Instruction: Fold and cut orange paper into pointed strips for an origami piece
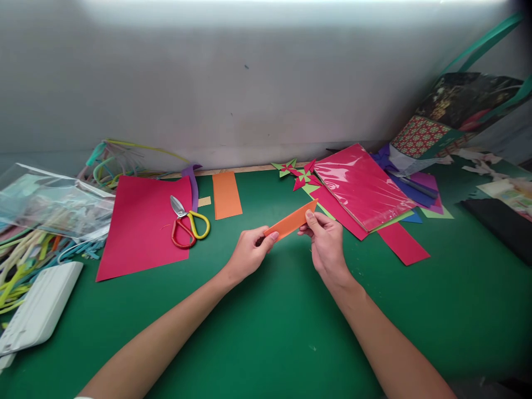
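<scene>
A narrow orange paper strip [290, 221] is held above the green tabletop, its right end higher than its left. My left hand [249, 252] pinches the left end, thumb on the front face. At the right end, my right hand [326, 241] grips the strip between thumb and fingers. Behind and to the left lies a wider orange paper piece [226, 195]. Scissors [187, 221] with one red and one yellow handle rest on a large red sheet [141, 227]. Small red and green folded paper stars [303, 176] sit beyond my right hand.
A plastic-wrapped red paper pack [366, 188] lies at right over other coloured papers. Further right are a patterned bag [432, 136] and a black case [499, 227]. Coloured strips [20, 271] and a white device [44, 310] occupy the left side. A wall [249, 83] rises behind.
</scene>
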The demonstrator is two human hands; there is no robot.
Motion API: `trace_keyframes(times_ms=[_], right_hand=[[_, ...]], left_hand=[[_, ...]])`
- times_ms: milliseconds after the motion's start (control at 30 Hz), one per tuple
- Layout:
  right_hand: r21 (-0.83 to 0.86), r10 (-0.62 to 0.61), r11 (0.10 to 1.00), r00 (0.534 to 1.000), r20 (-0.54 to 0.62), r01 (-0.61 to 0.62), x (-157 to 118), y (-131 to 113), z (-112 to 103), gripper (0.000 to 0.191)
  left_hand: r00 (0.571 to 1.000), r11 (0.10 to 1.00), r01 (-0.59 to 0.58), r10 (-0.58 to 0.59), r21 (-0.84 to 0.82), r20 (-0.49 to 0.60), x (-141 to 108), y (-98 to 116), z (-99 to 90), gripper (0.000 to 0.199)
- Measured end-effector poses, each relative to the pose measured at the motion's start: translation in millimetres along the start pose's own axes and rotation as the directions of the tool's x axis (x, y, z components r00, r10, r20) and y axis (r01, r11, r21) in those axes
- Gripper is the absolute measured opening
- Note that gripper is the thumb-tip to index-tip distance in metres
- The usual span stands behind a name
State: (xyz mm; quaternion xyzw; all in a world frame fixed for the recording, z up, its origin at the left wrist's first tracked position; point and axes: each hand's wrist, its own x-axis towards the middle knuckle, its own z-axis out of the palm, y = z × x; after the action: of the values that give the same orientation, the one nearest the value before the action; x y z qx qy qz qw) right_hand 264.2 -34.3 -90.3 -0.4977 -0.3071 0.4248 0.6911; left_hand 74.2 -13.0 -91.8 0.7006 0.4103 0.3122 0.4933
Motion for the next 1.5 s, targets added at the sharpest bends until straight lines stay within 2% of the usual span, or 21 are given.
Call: trace_keyframes(times_ms=[133, 233, 433, 533, 667, 833, 1000, 1133, 1233, 1500], right_hand=[[0.015, 0.013, 1.000, 1.000, 0.019, -0.013, -0.7, -1.7, 0.4, 0.038], [0.088, 0.071, 0.993, 0.997, 0.042, -0.075, -0.7, -2.4, 1.8, 0.041], [0.153, 0.221, 0.956, 0.959, 0.179, -0.249, -11.0, 5.2, 10.6, 0.067], [0.077, 0.260, 0.954, 0.924, 0.281, -0.291, -23.0, 16.4, 18.5, 0.064], [-0.084, 0.264, 0.964, 0.874, 0.407, -0.253, -32.8, 30.0, 25.5, 0.058], [0.018, 0.262, 0.959, 0.908, 0.328, -0.283, -30.7, 33.9, 23.9, 0.050], [0.077, 0.227, 0.964, 0.938, 0.261, -0.254, -28.2, 33.5, 19.5, 0.049], [0.109, 0.179, 0.975, 0.976, 0.121, -0.192, -22.8, 28.5, 14.8, 0.045], [0.080, 0.163, 0.983, 0.986, 0.042, -0.166, -13.1, 20.7, 8.1, 0.046], [0.034, 0.127, 0.991, 0.988, 0.090, -0.130, 0.2, 14.0, -1.0, 0.056]], left_hand=[[1.000, 0.999, 0.019, -0.019, -0.038, 0.000, -1.2, -1.2, -0.4, 0.050], [1.000, 0.997, 0.023, -0.024, -0.075, -0.014, -1.8, -5.1, -0.6, 0.050], [0.998, 0.968, 0.037, -0.049, -0.248, -0.041, -1.0, -11.1, 2.7, 0.049], [0.996, 0.930, 0.077, -0.091, -0.358, -0.021, -1.0, -11.0, 5.1, 0.049], [0.995, 0.903, 0.099, -0.094, -0.419, 0.033, -2.3, -8.9, 6.8, 0.049], [0.985, 0.910, 0.132, -0.077, -0.392, 0.154, -3.5, -6.2, 7.9, 0.049], [0.978, 0.917, 0.146, -0.077, -0.372, 0.195, -4.7, -4.4, 7.1, 0.048], [0.968, 0.912, 0.184, -0.104, -0.367, 0.226, -5.2, -1.3, 2.9, 0.049], [0.963, 0.905, 0.201, -0.113, -0.375, 0.245, -4.7, 0.1, -0.5, 0.049], [0.961, 0.898, 0.221, -0.133, -0.381, 0.244, -3.3, -3.7, -3.8, 0.051]])
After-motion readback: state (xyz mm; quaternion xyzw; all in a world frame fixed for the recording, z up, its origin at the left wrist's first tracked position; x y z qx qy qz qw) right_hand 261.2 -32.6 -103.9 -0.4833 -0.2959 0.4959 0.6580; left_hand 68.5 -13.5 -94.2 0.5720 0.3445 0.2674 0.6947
